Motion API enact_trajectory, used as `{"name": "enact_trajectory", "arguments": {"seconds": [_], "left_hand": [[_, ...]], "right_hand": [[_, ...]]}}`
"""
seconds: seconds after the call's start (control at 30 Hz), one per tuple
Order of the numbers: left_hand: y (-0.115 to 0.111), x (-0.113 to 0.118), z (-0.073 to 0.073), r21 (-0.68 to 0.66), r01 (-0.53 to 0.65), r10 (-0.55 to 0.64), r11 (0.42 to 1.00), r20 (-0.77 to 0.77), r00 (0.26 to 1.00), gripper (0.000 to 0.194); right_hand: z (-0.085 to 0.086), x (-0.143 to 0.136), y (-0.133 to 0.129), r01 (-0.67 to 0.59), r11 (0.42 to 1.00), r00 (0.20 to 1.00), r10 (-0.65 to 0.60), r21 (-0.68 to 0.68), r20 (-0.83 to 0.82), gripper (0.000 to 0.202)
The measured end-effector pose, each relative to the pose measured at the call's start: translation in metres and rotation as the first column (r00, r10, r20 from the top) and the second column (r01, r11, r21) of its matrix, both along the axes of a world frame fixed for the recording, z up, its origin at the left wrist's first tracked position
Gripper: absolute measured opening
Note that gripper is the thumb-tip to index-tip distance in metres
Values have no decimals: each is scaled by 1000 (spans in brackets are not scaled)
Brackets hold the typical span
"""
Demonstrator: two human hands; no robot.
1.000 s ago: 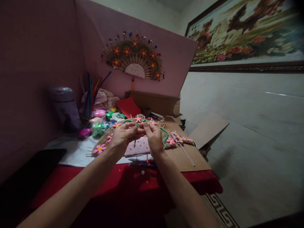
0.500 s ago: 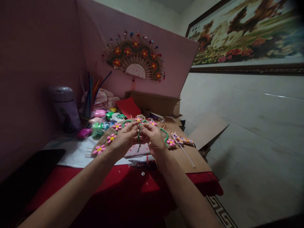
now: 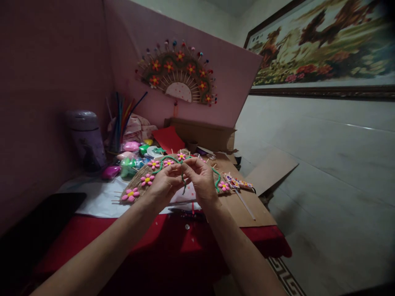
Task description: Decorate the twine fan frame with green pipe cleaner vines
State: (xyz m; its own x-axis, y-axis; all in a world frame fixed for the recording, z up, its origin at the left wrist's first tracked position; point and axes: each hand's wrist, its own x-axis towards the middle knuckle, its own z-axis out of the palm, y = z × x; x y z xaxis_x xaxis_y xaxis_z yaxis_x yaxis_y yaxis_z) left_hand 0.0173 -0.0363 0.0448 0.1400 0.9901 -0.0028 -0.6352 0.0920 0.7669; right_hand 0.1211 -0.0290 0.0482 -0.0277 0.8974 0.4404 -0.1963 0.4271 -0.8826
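My left hand (image 3: 166, 181) and my right hand (image 3: 200, 177) meet fingertip to fingertip above the front of a twine-wrapped fan. Between their pinched fingers is a thin green twisted cord (image 3: 184, 186), its loose end hanging down. Whether it is yarn or clay I cannot tell. Beneath them lies the brown fan (image 3: 138, 183), with stick ends poking out and pink flowers (image 3: 147, 179) with yellow centres. Wavy green cord (image 3: 217, 176) runs along its surface on both sides. The dotted base of the fan (image 3: 187, 195) is partly hidden by my hands.
Scissors (image 3: 180, 211) lie at the red cloth's (image 3: 123, 234) front. Wrapped clay packets (image 3: 127, 167), a purple bottle (image 3: 87, 142) and pipe cleaners (image 3: 119, 123) stand left. Cardboard (image 3: 243, 209) lies right, holding a patterned piece (image 3: 237, 181). A finished-looking fan (image 3: 179, 78) hangs on the pink board behind.
My left hand has shifted slightly downward, and its fingers sit lower on the green cord. The cord's hanging end has swung a little right and up. The whole view has shifted slightly.
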Motion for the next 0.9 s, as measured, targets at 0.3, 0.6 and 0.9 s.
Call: {"name": "enact_trajectory", "arguments": {"seconds": [0.3,0.6,0.9], "left_hand": [[6,-7,-9,110,69,-66,991,-37,997,38],[-5,-7,-7,247,179,-174,952,-44,984,16],[-6,-11,-7,188,90,-69,978,-114,991,12]], "right_hand": [[7,-1,-2,-11,1000,986,9,-15,-166,23],[2,-2,-4,-62,987,977,31,-145,-210,25],[-8,-2,-2,-96,990,960,64,-105,-274,22]]}}
